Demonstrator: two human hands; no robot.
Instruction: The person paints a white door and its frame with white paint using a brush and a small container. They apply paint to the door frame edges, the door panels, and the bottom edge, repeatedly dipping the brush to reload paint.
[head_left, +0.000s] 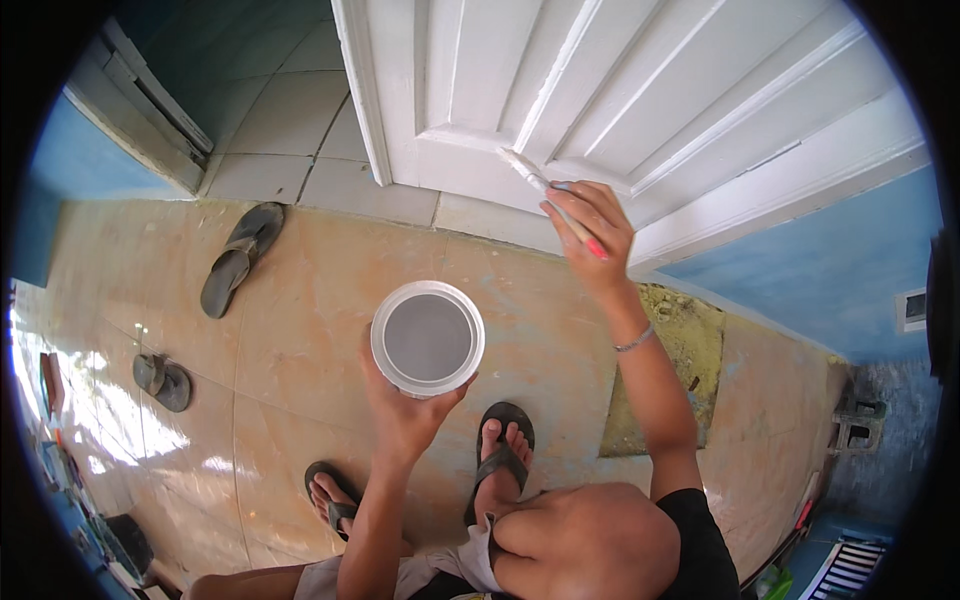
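Observation:
My left hand (409, 420) grips a round can of grey-looking paint (429, 337) from below and the side, out over the floor. The can's pale rim faces up towards me. In my right hand (598, 229) is a paintbrush (532, 174) with a wooden handle and a red tip at its end. White paint coats its bristles, which meet the lower part of a white panelled door (480, 161), near the foot of a raised moulding. The door stands ajar.
Two loose dark slippers, one by the doorway (244, 259) and one farther left (163, 382), lie on the tan tiled floor (315, 360). A bare yellowish patch (664, 375) interrupts the tiles at right. Hollow blocks (859, 425) stand by the blue wall (817, 255).

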